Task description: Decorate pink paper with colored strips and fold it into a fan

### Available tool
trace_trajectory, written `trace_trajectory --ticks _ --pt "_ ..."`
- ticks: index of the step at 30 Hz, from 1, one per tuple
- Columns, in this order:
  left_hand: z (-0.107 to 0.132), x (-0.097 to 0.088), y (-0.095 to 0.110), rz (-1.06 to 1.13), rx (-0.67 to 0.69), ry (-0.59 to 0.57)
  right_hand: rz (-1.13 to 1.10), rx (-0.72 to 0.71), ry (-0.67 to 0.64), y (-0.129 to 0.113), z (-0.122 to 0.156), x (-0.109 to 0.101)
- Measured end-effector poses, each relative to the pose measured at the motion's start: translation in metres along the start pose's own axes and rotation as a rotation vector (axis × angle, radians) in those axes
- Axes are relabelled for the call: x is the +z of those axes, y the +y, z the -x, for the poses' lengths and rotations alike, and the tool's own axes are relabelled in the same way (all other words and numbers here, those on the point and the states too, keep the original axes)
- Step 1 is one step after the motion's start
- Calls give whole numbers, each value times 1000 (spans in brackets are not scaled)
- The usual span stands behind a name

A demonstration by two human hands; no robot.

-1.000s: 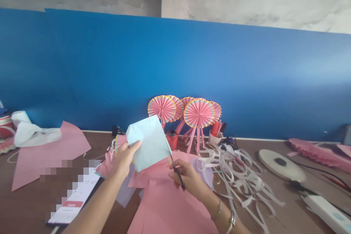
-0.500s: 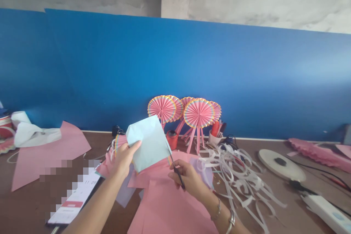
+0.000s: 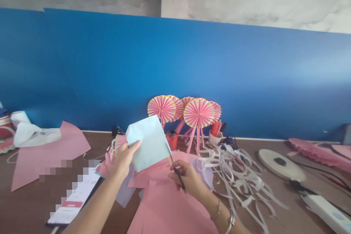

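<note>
Pinched between the thumb and fingers of my left hand (image 3: 124, 157) is a pale blue sheet of paper (image 3: 149, 144), held tilted above the table. My right hand (image 3: 185, 177) grips a pair of dark-handled scissors (image 3: 178, 175). Their blades lie along the paper's right edge, near its lower right corner; how far the blades are apart cannot be made out. Beneath both hands lie pink paper sheets (image 3: 170, 204). Folded pink paper with a rainbow edge (image 3: 119, 142) shows behind my left hand.
Pink paper fans (image 3: 199, 113) stand by the blue partition (image 3: 137, 62). White paper strips (image 3: 241, 175) heap to the right, before a round white device (image 3: 282, 164) and a power strip (image 3: 326, 212). A phone (image 3: 74, 201) lies left, near a large pink sheet (image 3: 52, 153). A red tape roll (image 3: 172, 140) sits centrally.
Almost nothing differs. Both hands, the pale blue paper and the scissors stay in nearly the same place.
</note>
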State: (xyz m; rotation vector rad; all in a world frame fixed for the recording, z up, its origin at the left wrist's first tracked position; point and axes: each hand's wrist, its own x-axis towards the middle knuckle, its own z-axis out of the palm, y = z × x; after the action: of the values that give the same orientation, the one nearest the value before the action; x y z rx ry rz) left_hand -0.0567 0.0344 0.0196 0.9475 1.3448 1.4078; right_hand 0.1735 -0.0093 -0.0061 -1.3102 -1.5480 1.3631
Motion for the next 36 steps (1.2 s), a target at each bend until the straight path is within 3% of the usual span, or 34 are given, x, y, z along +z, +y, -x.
trace_trajectory --ticks 14,24,36 --pt "2 3 0 22 -18 -17 -27 -19 -15 -1 0 0" --pt "16 14 4 -25 -36 -65 -58 -28 34 -5 0 1" --pt "14 13 -1 -4 -38 -86 -26 -14 69 -8 2 0"
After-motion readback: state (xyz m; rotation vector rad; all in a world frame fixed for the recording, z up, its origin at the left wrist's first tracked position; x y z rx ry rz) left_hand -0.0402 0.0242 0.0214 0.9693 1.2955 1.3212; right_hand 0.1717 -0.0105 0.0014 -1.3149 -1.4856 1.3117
